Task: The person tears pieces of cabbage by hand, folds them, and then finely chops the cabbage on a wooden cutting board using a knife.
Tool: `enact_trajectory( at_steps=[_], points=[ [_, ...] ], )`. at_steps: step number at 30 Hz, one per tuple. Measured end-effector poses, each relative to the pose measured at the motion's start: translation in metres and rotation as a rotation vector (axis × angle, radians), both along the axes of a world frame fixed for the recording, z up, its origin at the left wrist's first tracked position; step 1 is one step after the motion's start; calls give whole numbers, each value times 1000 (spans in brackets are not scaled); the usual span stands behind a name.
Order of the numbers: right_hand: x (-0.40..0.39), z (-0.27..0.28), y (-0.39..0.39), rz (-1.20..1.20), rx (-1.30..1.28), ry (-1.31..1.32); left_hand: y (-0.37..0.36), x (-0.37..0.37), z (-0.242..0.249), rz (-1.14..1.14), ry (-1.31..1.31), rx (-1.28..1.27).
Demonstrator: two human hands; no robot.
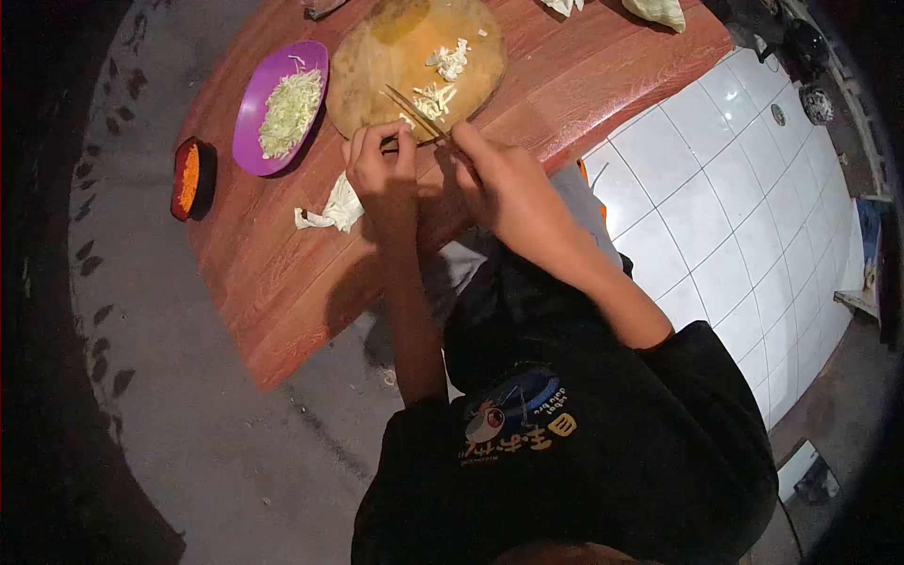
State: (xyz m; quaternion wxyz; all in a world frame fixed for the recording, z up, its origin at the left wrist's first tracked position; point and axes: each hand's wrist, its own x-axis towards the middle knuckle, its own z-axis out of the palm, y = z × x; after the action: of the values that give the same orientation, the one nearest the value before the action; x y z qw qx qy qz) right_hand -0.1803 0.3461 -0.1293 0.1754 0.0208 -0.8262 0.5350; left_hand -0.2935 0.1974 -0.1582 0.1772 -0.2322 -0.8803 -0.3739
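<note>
My right hand (490,169) is closed round the handle of a knife (414,111), whose blade points up and left over the near edge of a round wooden board (367,71). At the board's near edge, left of the blade, my left hand (381,160) has its fingers bent and pressed on a small pale piece (408,121). Beside the blade lie cut white shreds (435,100), with another small heap of shreds (450,59) farther up the board. A crumpled pale leaf (337,207) rests on the table just left of my left wrist.
Left of the board, a purple bowl (250,122) holds pale green shreds. A dark dish (205,179) of orange shreds stands at the wooden table's (273,273) left edge. A pale leafy piece (657,11) lies at the top right. White floor tiles (716,198) show at right.
</note>
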Motion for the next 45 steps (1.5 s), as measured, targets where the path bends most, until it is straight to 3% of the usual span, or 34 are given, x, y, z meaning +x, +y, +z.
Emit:
enact_trajectory(
  at_steps=[21,41,45],
  points=[
    [1,-7,-13,55,-80,-12,2,-1,0,-23,-43,107],
    [-7,1,-25,36,83,-165,-4,-5,-4,-3,-122,116],
    [-17,-7,-28,-37,124,-61,-5,-10,-8,-31,-97,144]
  ],
)
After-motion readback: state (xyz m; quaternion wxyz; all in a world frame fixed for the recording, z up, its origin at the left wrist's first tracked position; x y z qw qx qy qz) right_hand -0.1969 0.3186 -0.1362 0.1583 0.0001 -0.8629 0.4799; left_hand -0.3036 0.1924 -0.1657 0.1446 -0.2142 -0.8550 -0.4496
